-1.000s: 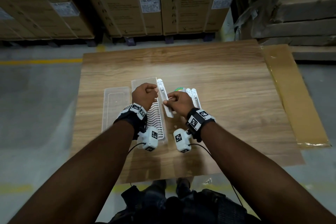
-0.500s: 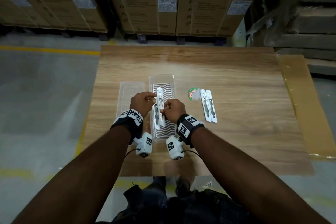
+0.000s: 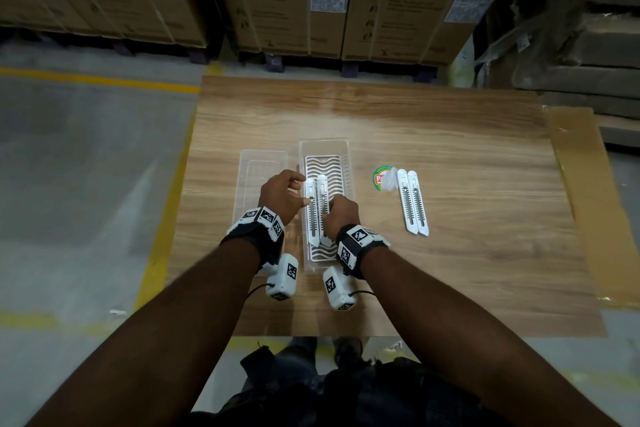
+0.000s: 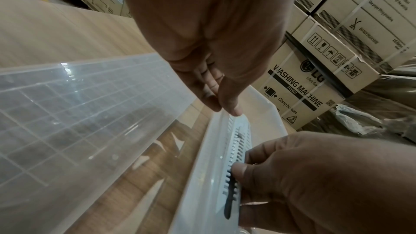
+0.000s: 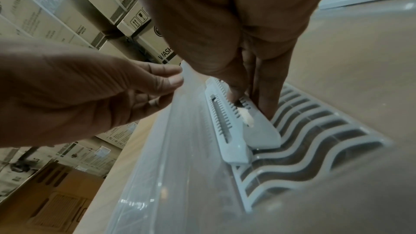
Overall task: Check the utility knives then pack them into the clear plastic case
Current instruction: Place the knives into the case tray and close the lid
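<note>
4 white plastic utility knives w/ toothed slots: 2 knives in the case (image 3: 317,210), side by side lengthwise at its left; 2 loose knives (image 3: 412,201) touching each other on the wood-grain worktop (image 3: 467,156), right of the case. 1 clear rectangular plastic case (image 3: 341,149) w/ a white wavy grid insert; 1 clear lid (image 3: 247,170) just left of it. 1 round green-red sticker (image 3: 379,177) beside the loose pair. Left hand (image 3: 278,198): fingers relaxed, loosely spread, thumb tip touching the left packed knife. Right hand (image 3: 341,215): fingers curled, pinching the right packed knife near its mid-slot.
</note>
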Motion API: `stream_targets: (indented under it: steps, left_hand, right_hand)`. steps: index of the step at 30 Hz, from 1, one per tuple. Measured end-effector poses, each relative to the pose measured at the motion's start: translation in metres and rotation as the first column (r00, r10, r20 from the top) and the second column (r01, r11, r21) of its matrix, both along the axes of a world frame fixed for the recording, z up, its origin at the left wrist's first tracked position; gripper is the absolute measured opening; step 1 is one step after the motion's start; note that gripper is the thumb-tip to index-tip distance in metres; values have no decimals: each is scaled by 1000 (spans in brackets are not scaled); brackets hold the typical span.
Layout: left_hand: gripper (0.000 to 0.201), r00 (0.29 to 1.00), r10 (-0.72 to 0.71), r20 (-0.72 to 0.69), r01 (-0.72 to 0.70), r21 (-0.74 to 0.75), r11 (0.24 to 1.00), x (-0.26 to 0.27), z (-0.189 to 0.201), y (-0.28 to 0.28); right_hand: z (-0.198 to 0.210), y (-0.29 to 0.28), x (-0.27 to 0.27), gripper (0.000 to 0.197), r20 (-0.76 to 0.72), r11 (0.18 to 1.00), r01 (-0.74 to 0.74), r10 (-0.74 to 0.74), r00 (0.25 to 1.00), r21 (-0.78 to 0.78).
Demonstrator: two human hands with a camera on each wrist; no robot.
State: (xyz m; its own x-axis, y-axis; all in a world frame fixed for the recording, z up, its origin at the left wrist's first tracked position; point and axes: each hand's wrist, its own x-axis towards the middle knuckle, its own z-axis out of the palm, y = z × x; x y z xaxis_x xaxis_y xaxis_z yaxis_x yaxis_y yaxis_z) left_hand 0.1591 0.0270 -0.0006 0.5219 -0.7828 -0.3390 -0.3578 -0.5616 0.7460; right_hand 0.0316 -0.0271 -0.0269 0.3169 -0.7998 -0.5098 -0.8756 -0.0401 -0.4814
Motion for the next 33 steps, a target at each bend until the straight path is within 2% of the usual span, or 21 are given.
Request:
stream_targets:
  steps: [10, 15, 24, 29, 33]
  left_hand:
    - [45, 999, -7, -44, 7, 1, 1000, 3, -2, 0]
    - [44, 999, 5, -48, -5, 0, 1000, 3, -3, 1]
    - [41, 997, 55, -45, -55, -6, 998, -1, -5, 2]
    - [45, 998, 63, 6, -63, 10, 998, -5, -3, 1]
    - [49, 996, 93, 3, -93, 12, 996, -12, -1, -2]
  right_hand:
    - [-9, 5, 0, 12, -52, 994, -59, 55, 997, -91]
    - [-8, 7, -1, 17, -23, 992, -23, 20, 1000, -122]
    - [-1, 6, -6, 25, 7, 988, -78, 79, 997, -131]
    - [9, -3, -13, 24, 164, 994, -44, 60, 985, -100]
    - [18, -13, -31, 18, 339, 998, 24, -4, 941, -56]
